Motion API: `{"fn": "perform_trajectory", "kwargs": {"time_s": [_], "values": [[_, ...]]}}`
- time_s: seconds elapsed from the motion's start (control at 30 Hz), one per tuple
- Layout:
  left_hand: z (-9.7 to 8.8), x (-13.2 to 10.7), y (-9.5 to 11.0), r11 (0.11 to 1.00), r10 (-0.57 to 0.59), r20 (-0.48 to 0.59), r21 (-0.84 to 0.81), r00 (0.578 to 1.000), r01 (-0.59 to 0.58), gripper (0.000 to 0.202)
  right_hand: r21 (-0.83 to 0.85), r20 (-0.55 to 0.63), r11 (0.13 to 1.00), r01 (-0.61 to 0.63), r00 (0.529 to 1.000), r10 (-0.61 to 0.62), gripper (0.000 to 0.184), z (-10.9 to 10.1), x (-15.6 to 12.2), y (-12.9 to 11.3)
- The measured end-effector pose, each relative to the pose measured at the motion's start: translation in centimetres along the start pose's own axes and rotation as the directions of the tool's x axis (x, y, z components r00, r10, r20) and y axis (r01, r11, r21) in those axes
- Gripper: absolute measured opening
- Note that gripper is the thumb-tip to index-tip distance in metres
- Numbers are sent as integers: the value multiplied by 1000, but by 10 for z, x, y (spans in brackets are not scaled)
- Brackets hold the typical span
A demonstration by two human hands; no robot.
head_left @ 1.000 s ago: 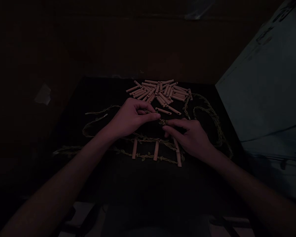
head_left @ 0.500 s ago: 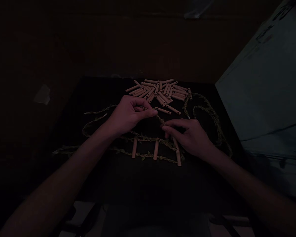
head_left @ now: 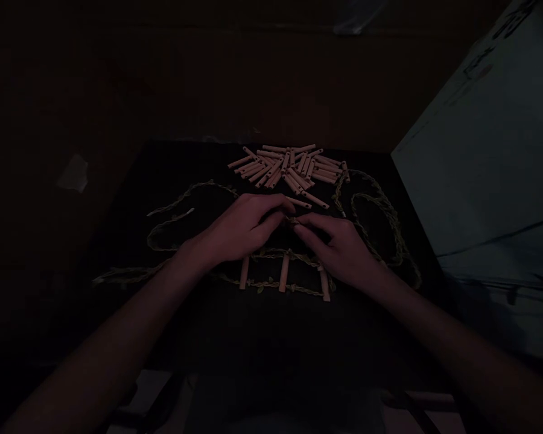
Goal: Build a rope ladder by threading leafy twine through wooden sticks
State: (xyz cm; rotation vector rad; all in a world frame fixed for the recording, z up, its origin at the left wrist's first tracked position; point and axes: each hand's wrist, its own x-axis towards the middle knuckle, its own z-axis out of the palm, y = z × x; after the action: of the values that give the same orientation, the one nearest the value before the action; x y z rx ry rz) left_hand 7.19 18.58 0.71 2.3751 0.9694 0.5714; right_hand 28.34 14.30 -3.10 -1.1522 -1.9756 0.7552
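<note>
My left hand (head_left: 248, 223) is closed, its thumb and fingers pinching a green braided cord (head_left: 291, 220) with small leaves. Close against it, the fingertips of my right hand (head_left: 337, 241) are closed on the same cord; most of the pinched part is hidden. Just below lies a small ladder of wooden rungs (head_left: 284, 274), threaded on two leafy cords. The right rung (head_left: 325, 286) sits under my right hand. A single loose wooden stick (head_left: 300, 203) with a hole lies just beyond my fingers.
A pile of short drilled wooden sticks (head_left: 285, 166) lies at the back of the dark table (head_left: 271, 337). Loops of leafy cord (head_left: 391, 217) rest at the right, with loose cord ends (head_left: 167, 211) at the left. A pale panel (head_left: 489, 150) stands along the right side.
My left hand has come down and closer to my right hand, so the stretch of cord between them is shorter. My right hand has shifted slightly left.
</note>
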Motion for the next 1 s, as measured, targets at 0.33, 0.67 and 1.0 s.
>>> {"fn": "perform_trajectory", "kwargs": {"time_s": [0.33, 0.67, 1.0], "values": [[17, 5, 4, 966, -216, -64, -159, 974, 203, 52, -120, 72, 992, 45, 997, -37, 23, -4, 2, -5], [23, 12, 3, 879, -340, -84, -382, 937, 285, 56, -53, 42, 997, 56, 998, -54, 19, -5, 1, -2], [20, 11, -2, 858, -342, -39, -419, 939, 295, 56, -27, 42, 999, 30, 999, -29, 20, -8, 2, -3]]}}
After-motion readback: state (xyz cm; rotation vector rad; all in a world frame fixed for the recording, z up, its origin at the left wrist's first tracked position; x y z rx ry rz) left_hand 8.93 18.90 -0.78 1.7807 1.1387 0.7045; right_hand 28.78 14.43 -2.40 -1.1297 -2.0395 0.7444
